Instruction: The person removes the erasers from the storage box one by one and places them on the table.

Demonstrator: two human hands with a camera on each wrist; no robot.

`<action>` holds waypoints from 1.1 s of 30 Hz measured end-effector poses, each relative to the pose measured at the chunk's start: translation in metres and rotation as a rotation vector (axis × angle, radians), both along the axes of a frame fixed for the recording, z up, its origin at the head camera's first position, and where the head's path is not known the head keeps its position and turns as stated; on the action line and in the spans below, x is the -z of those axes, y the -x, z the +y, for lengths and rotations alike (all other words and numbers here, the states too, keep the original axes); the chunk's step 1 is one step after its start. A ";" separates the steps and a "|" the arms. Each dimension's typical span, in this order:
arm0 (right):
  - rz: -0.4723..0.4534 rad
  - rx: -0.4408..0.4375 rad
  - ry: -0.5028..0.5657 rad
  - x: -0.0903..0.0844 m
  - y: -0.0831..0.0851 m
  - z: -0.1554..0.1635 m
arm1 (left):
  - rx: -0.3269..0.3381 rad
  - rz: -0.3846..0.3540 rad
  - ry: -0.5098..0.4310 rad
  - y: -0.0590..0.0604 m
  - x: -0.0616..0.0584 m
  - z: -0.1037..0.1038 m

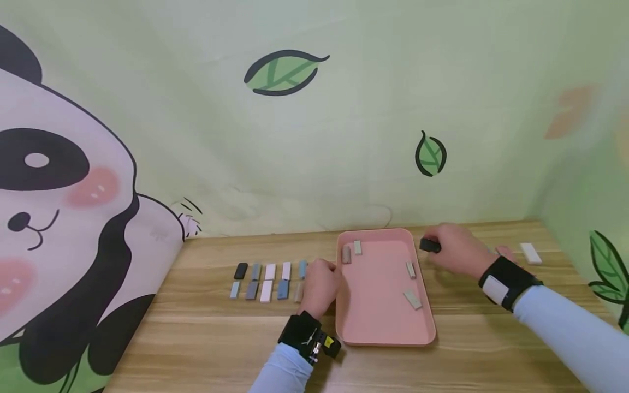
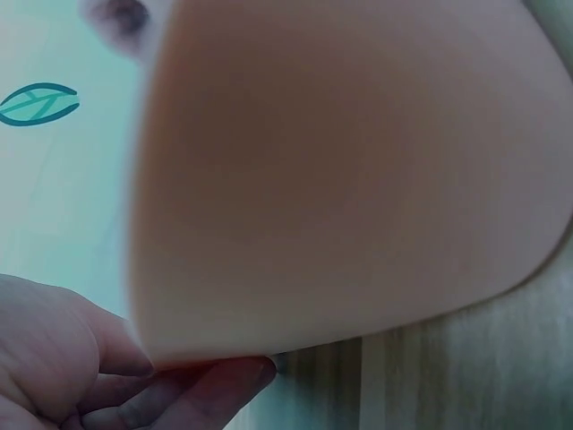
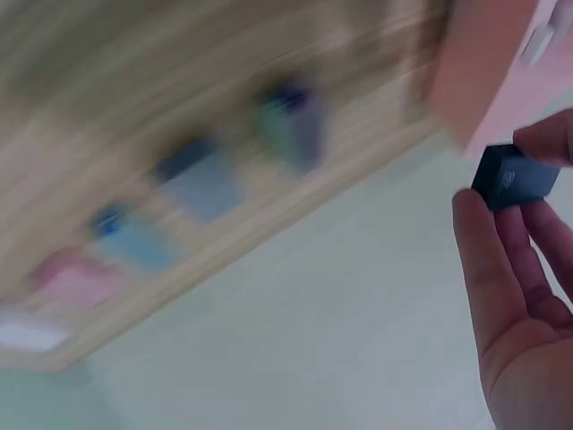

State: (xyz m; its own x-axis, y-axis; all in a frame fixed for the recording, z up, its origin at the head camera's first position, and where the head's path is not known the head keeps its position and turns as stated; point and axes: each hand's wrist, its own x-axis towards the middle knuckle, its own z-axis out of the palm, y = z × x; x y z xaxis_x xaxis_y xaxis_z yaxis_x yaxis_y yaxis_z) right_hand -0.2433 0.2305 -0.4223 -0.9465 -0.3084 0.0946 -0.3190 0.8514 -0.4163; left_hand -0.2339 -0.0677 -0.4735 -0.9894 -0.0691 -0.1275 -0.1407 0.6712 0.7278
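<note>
My right hand (image 1: 454, 250) is raised just beyond the right rim of a pink tray (image 1: 373, 330), pinching a small black block (image 1: 430, 245) between thumb and fingers. In the right wrist view the same black block (image 3: 517, 176) shows a small pale mark on one side. At the tray's left rim is my left hand (image 1: 320, 284). Its thumb and curled fingers grip the tray's wall (image 2: 340, 179) in the left wrist view. Inside the tray lie several small greyish blocks, among them a brownish one (image 1: 346, 254) and a pale one (image 1: 412, 299).
Left of the tray, two rows of small blocks stand on the wooden table (image 1: 196, 338), including a black one (image 1: 240, 271) and a blue one (image 1: 283, 290). A white block (image 1: 530, 254) and a pink one (image 1: 506, 252) lie at the right. A printed cloth (image 1: 344, 164) hangs behind.
</note>
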 end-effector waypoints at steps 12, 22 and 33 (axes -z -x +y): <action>0.118 0.391 -0.028 0.012 -0.044 0.127 | -0.013 -0.032 -0.006 0.003 0.004 0.000; 0.009 0.538 -0.060 0.036 -0.065 0.164 | -0.001 -0.020 -0.018 0.002 0.003 0.000; -0.050 0.552 -0.075 0.043 -0.061 0.163 | -0.008 -0.023 -0.019 0.001 0.002 0.000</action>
State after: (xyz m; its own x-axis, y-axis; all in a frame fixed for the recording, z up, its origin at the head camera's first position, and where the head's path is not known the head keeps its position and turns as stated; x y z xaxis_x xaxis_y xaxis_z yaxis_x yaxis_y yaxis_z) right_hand -0.1825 0.3932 -0.4652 -0.9723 0.2296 0.0427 0.2006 0.9146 -0.3510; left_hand -0.2348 -0.0678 -0.4754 -0.9856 -0.0746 -0.1519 -0.1632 0.6558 0.7370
